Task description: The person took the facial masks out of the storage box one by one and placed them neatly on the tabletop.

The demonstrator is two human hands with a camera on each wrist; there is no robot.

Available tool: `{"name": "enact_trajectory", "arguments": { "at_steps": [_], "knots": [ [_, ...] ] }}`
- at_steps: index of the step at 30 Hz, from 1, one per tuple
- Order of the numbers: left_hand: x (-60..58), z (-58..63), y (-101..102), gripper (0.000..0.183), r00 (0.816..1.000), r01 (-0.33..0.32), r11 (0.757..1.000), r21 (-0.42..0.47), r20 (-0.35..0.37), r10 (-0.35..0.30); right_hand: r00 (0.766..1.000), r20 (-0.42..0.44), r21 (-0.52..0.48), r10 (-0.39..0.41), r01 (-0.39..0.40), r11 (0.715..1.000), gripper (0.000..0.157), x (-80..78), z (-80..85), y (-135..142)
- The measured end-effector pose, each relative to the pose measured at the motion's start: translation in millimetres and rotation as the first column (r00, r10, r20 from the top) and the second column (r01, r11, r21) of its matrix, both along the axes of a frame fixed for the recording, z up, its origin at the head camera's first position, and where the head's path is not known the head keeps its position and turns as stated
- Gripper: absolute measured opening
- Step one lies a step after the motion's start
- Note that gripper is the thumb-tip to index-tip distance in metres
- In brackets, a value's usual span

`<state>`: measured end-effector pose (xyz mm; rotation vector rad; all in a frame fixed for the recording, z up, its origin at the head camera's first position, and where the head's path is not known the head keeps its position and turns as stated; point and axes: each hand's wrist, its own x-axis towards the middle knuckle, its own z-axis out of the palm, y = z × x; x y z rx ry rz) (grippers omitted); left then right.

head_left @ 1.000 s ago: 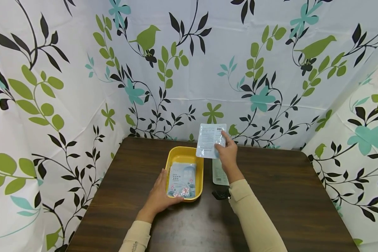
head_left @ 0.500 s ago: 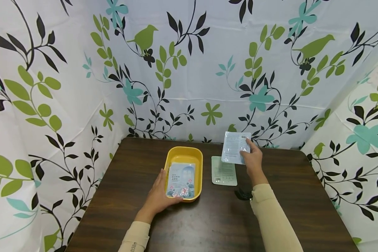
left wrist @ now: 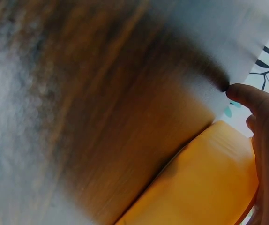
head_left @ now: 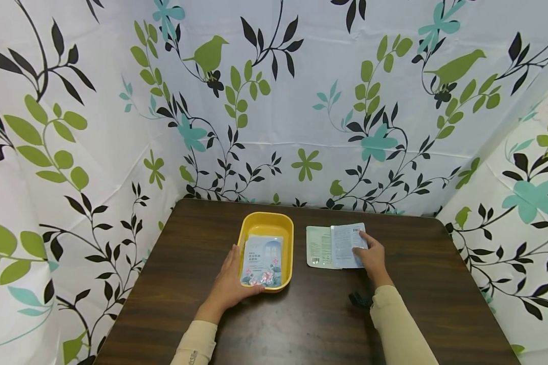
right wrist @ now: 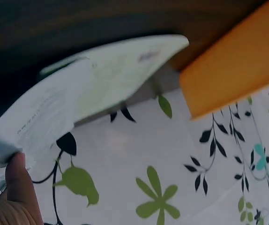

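Note:
My right hand [head_left: 371, 256] pinches the right edge of a light blue flat sachet [head_left: 345, 246], thumb on its printed face. The sachet's left side overlaps a pale green sachet [head_left: 318, 247] on the table; in the right wrist view the blue sachet [right wrist: 45, 115] bends and overlaps the green sachet [right wrist: 120, 75]. My left hand [head_left: 228, 281] rests against the near left corner of a yellow plastic tray [head_left: 267, 217], fingers along its left side and thumb at its front rim. Inside lies another light blue sachet [head_left: 261, 261] with pink flowers.
Everything stands on a dark wood table [head_left: 274, 329]. A patterned curtain [head_left: 274, 126] rises behind the table's far edge and along both sides. A black strap-like object [head_left: 360, 299] shows beside the right wrist.
My right hand has carried the blue sachet right from beside the tray, then lowered it over the green sachet's right part. The left hand stays at the tray.

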<state>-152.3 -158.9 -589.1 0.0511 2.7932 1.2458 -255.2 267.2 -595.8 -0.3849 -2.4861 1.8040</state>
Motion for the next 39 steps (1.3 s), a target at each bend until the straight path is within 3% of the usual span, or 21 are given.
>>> {"name": "enact_trajectory", "arguments": {
  "at_steps": [6,11,16,30,39],
  "knots": [
    [0.6,0.4,1.0,0.144,1.000,-0.006,1.000,-0.002,-0.005,0.006,1.000,0.004,0.248,0.023,-0.023,0.969,0.065,3.4,-15.1,2.1],
    [0.8,0.3,1.1,0.144,1.000,-0.010,1.000,-0.015,0.003,0.010,0.994,-0.109,0.335,0.008,0.030,0.942,0.061,11.0,-26.1,-2.1],
    [0.4,1.1,1.1,0.143,1.000,-0.010,1.000,-0.019,0.006,0.010,0.979,-0.201,0.321,-0.041,0.106,0.941,0.060,13.6,-31.7,-5.8],
    [0.1,0.0,0.8,0.145,1.000,-0.016,1.000,-0.014,-0.006,0.016,0.961,-0.267,0.316,-0.072,0.157,0.936,0.058,13.2,-34.4,-7.6],
    [-0.1,-2.1,-0.2,0.145,1.000,-0.017,1.000,-0.019,-0.001,0.017,0.939,-0.277,0.083,-0.202,0.233,0.969,0.058,16.8,-22.7,-12.5]
  ]
}}
